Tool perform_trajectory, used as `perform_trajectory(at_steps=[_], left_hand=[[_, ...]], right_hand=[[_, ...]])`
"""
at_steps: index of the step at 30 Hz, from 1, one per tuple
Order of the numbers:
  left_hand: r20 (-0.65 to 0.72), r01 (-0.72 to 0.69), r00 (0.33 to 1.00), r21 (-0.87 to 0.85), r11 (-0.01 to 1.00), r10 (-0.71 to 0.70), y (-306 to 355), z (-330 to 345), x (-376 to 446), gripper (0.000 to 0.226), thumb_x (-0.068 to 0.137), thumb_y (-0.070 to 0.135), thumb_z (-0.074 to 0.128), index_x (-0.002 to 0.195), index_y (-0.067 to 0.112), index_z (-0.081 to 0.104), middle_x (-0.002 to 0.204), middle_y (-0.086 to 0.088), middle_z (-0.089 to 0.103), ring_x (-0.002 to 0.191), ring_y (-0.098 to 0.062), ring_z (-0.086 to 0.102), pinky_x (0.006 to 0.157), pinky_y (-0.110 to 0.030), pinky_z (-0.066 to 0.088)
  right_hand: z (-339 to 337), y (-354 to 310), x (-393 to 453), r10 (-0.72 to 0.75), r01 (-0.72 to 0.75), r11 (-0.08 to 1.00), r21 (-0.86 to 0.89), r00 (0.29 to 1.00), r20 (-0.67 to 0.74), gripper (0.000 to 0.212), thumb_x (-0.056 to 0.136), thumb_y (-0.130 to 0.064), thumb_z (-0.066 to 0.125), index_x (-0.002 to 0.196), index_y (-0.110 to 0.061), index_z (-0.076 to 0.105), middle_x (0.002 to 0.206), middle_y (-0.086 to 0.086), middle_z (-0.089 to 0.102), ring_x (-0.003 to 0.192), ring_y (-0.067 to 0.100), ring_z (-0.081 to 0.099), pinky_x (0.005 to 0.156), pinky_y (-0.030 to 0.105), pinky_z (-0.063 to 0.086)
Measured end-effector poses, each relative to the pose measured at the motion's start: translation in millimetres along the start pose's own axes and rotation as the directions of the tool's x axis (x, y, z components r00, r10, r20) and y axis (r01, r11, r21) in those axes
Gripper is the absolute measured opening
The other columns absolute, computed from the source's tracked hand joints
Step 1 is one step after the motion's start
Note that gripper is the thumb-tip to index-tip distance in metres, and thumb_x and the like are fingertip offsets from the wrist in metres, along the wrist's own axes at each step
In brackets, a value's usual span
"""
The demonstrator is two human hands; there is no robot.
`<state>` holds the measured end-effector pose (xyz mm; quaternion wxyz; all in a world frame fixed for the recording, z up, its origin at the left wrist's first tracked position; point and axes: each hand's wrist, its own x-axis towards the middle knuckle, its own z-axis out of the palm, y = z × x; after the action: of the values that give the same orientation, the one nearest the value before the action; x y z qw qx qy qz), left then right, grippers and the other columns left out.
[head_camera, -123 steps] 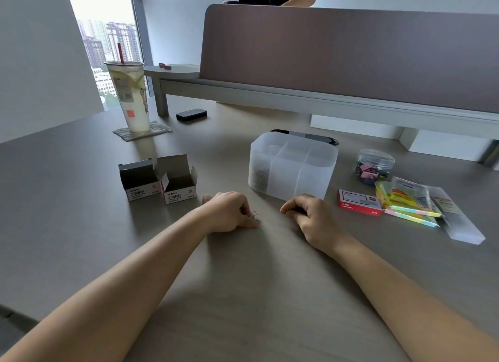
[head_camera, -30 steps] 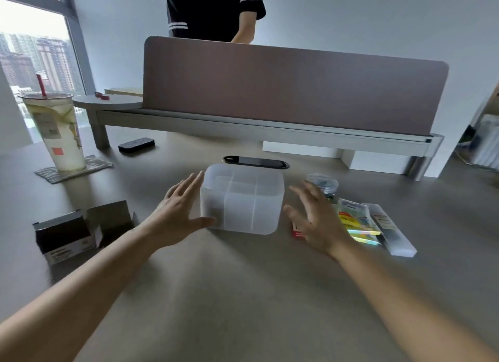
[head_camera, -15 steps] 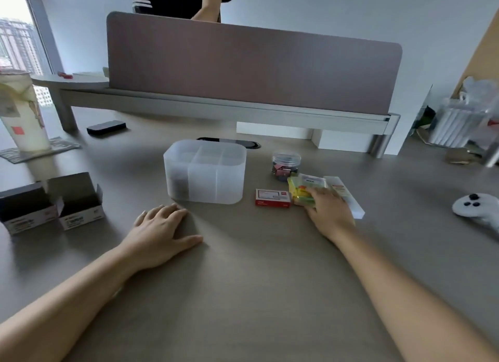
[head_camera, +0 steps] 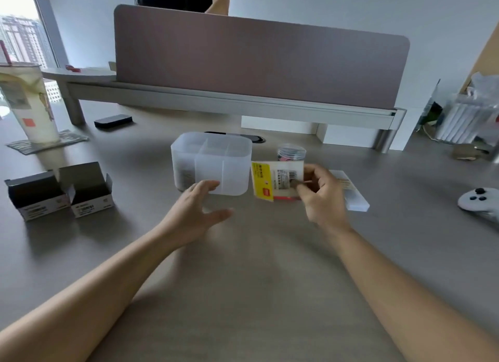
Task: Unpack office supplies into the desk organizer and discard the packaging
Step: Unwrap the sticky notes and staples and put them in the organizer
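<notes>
A translucent white desk organizer (head_camera: 237, 156) with several compartments stands mid-desk. My right hand (head_camera: 322, 197) grips a flat plastic packet (head_camera: 272, 179) with a yellow label and a barcode, lifted upright just right of the organizer. My left hand (head_camera: 193, 213) hovers with spread fingers in front of the organizer's near wall and holds nothing. Behind the packet stands a small clear jar (head_camera: 291, 151) of clips. A red box edge (head_camera: 286, 198) shows under the packet. A clear flat package (head_camera: 353, 197) lies right of my right hand.
Two opened small cardboard boxes (head_camera: 58, 191) sit at the left. A tall drink cup (head_camera: 29, 105) stands far left on a mat. A black remote (head_camera: 113, 120), a white game controller (head_camera: 479, 203) at right, and a desk divider (head_camera: 259, 56) with a person behind it.
My right hand has picked the yellow-labelled packet up off the desk and turned it upright. My left hand has lifted off the desk and moved toward the organizer.
</notes>
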<state>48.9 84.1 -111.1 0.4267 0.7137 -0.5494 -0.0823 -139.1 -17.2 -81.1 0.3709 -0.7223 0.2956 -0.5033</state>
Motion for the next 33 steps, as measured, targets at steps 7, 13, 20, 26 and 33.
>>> perform_trajectory(at_steps=[7,13,20,26,33], left_hand=[[0.196,0.197,0.976,-0.638,0.744,-0.09,15,1,-2,0.011,0.082,0.003,0.054,0.082,0.013,0.058,0.064,0.006,0.071,0.061,-0.005,0.067,0.054,-0.017,0.053],[0.218,0.241,0.968,-0.69,0.683,-0.122,14,-5,1,0.015,0.083,-0.001,0.051,0.079,0.011,0.057,0.058,0.009,0.07,0.057,-0.004,0.066,0.05,-0.016,0.052],[0.236,0.275,0.96,-0.72,0.638,-0.147,9,-8,2,0.016,0.086,0.001,0.047,0.079,0.012,0.057,0.058,0.007,0.069,0.054,-0.006,0.065,0.048,-0.019,0.053],[0.23,0.294,0.956,-0.705,0.645,-0.184,9,-7,2,0.013,0.087,0.007,0.049,0.079,0.012,0.057,0.068,0.0,0.066,0.054,-0.008,0.066,0.046,-0.023,0.053],[0.201,0.29,0.957,-0.689,0.665,-0.209,8,-9,3,0.014,0.087,0.007,0.049,0.077,0.012,0.057,0.075,-0.004,0.064,0.055,-0.008,0.066,0.047,-0.023,0.055]], right_hand=[[24,-3,-10,0.151,-0.226,0.955,0.191,0.927,0.343,0.038,0.079,0.007,0.057,0.091,-0.029,0.051,0.089,0.007,0.061,0.083,0.016,0.064,0.059,0.027,0.059],[31,-5,-8,0.126,-0.158,0.985,0.065,0.929,0.347,0.015,0.087,-0.007,0.051,0.099,-0.015,0.055,0.084,0.005,0.061,0.074,0.012,0.064,0.057,0.021,0.057],[39,-5,-7,0.039,-0.013,0.997,-0.078,0.937,0.346,0.02,0.085,-0.002,0.053,0.101,-0.008,0.063,0.075,0.002,0.059,0.077,0.023,0.062,0.068,0.032,0.057],[45,-2,-8,-0.067,0.093,0.991,-0.094,0.966,0.25,0.013,0.077,0.002,0.062,0.087,-0.001,0.069,0.08,0.001,0.06,0.079,0.019,0.059,0.076,0.037,0.053],[46,-2,-10,-0.091,0.121,0.988,-0.097,0.957,0.275,0.021,0.08,0.009,0.053,0.076,-0.009,0.062,0.077,-0.005,0.058,0.065,0.004,0.055,0.064,0.018,0.05]])
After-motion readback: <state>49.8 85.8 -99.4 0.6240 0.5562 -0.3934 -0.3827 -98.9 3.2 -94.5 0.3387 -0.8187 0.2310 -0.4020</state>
